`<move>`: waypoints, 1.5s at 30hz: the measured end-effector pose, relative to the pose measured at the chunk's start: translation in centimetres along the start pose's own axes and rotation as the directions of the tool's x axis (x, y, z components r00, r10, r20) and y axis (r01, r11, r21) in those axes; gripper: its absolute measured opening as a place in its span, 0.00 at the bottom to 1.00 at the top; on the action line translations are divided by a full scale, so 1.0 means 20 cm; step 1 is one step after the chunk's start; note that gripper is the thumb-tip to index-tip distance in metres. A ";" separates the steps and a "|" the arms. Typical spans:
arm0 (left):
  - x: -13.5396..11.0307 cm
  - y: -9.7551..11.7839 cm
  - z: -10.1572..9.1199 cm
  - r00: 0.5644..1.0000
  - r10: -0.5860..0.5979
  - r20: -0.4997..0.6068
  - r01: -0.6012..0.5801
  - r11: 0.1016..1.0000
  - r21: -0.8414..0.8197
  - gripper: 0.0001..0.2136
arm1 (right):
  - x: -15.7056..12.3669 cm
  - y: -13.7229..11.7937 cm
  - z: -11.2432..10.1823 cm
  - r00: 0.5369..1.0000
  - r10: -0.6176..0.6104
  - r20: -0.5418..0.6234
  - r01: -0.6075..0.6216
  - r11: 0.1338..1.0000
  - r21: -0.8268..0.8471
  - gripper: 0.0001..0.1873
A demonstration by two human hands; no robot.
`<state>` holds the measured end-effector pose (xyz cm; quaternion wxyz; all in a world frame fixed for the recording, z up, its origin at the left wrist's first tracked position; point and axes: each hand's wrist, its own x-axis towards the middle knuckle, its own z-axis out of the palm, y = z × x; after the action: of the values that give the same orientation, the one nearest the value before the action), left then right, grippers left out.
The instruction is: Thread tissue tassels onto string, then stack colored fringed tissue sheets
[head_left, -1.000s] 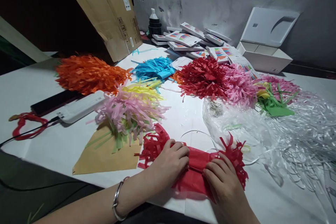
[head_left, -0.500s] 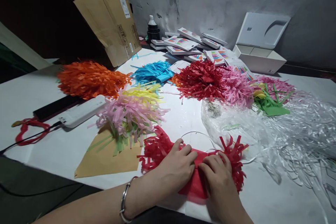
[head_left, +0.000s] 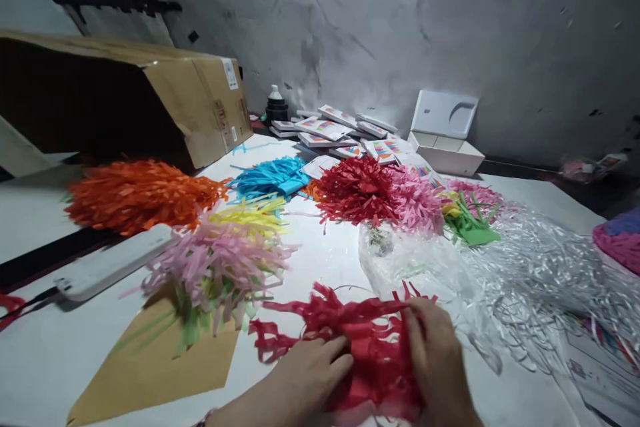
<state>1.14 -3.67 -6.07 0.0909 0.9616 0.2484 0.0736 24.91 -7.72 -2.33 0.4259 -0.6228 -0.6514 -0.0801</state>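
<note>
Fringed red tissue paper [head_left: 370, 347] lies at the front of the table, partly lifted, its cut strips spread and a little blurred. My left hand [head_left: 310, 373] has its fingers curled over the lower left part of it. At the right edge, my right hand [head_left: 440, 360] grips the paper between thumb and fingers. Part of a thin wire loop [head_left: 353, 288] shows just behind the red paper. To the left, a bunch of pink fringe [head_left: 225, 257] with yellow and green strips rests partly over a tan paper sheet [head_left: 165, 373].
Orange fringe [head_left: 145, 193], blue fringe [head_left: 273, 177], dark red fringe [head_left: 357, 190] and green paper [head_left: 477, 233] lie farther back. Clear plastic and silvery strands [head_left: 545, 273] spread at right. A cardboard box [head_left: 210, 110], flat packs [head_left: 325, 128] and an open white box [head_left: 447, 153] stand behind.
The view has tilted up. My hands have moved apart, the right one out to the paper's right edge. The red paper, flatter before, is now lifted with its fringe spread.
</note>
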 end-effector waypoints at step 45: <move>0.71 0.18 -0.53 0.985 -0.070 -0.158 -0.051 0.755 -0.654 0.11 | 0.18 0.21 -0.20 0.950 -0.085 0.301 -0.116 0.799 0.590 0.12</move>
<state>13.14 1.72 6.34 0.4003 0.8574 0.2185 0.2384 30.88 -6.74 0.76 0.4933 -0.4657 -0.6967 0.2335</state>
